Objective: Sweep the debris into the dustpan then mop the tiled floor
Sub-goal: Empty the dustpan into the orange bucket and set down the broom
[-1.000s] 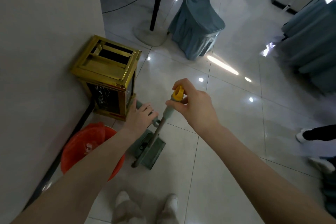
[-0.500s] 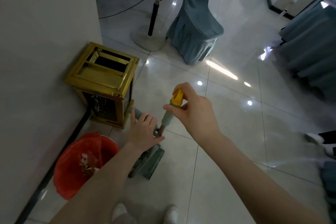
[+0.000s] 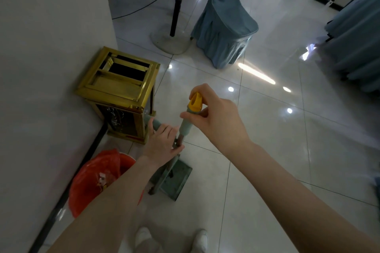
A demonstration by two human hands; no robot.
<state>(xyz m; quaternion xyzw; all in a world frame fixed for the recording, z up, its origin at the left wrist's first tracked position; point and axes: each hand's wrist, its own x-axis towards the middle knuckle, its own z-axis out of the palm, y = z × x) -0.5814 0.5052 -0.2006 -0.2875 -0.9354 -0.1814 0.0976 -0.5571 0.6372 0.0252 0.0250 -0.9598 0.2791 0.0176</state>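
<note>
Left hand (image 3: pixel 162 147), earlier open, now grips dustpan handle (image 3: pixel 155 123); right hand (image 3: pixel 216 121) pinches broom handle (image 3: pixel 186 126): sweeping may begin.

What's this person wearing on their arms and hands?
Nothing visible. The left forearm and right forearm are bare as far as the picture shows, no sleeves. The left hand and right hand carry no gloves, and no watch, ring or bracelet shows.
</note>
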